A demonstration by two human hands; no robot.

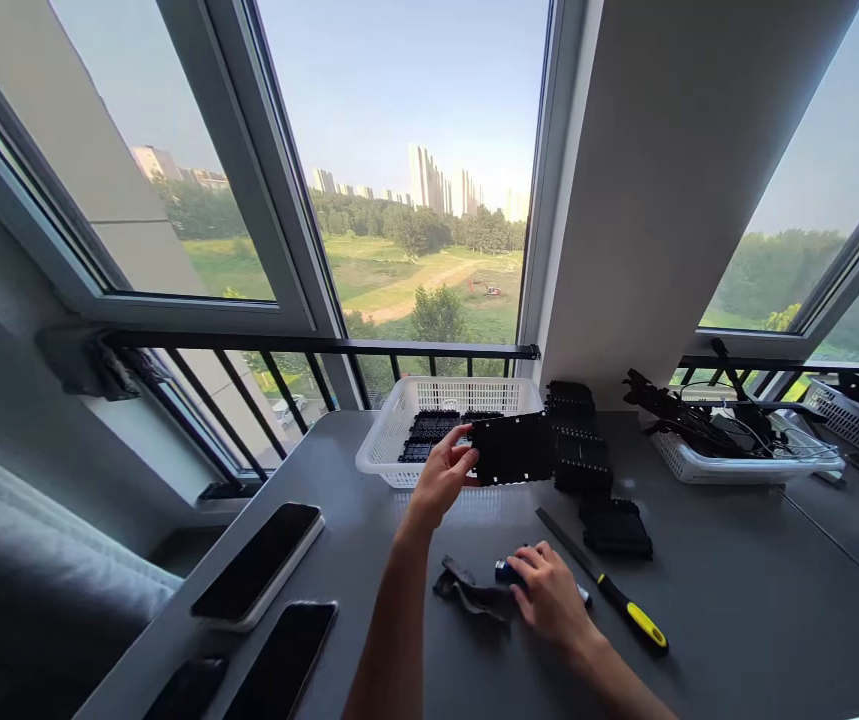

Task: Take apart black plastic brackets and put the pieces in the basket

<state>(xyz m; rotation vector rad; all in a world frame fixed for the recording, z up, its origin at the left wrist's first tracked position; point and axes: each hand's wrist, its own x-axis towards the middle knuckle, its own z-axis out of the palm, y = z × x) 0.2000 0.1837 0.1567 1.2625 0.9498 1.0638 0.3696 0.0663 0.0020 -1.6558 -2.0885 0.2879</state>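
Observation:
My left hand (440, 480) holds a flat black plastic panel (515, 448) by its left edge, raised above the table in front of the white basket (378, 466). Small notches run along the panel's long edges. Lower down, my right hand (551, 592) is closed over a slim blue and silver tool (504, 571) at table height. Its ends show on both sides of the hand; its kind is hidden. A crumpled dark cloth (478, 600) lies just left of that hand. On its right lies a flat file (631, 610) with a yellow and black handle.
Black ridged plastic parts (429, 430) lie in the basket. More are stacked (581, 462) beside it, with another part (616, 528) nearer. Phones (260, 562) lie at left. A second white basket (744, 466) holds black cables and pieces. A railing (309, 346) borders the window.

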